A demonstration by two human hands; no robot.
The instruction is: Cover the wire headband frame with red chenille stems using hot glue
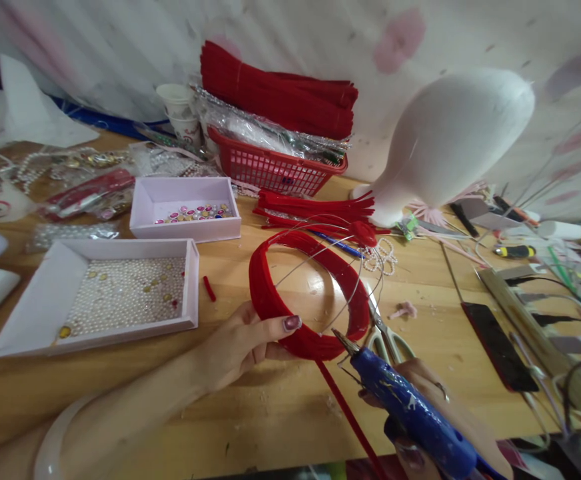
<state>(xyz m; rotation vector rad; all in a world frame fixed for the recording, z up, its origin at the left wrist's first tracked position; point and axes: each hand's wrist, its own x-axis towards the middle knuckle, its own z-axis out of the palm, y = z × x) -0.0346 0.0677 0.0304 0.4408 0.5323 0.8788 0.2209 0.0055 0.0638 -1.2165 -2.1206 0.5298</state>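
My left hand (250,340) grips the near left side of a red fuzzy ring (265,287), its thumb on the band and its fingers below. Thin wires arch over the ring, with a red knob (363,233) at the far right of them. A red strip (345,407) hangs from the near edge of the band toward the table's front. My right hand (420,387) is wrapped around a blue hot glue gun (410,407). The gun's metal nozzle is close to the ring's near inner edge; whether it touches cannot be made out.
Scissors (390,337) lie behind the glue gun. A white tray of pearl beads (193,287) and a white box of gems (185,230) stand at left. Farther back are a red basket (275,167) and a white foam head (450,133). A phone (500,347) lies at right.
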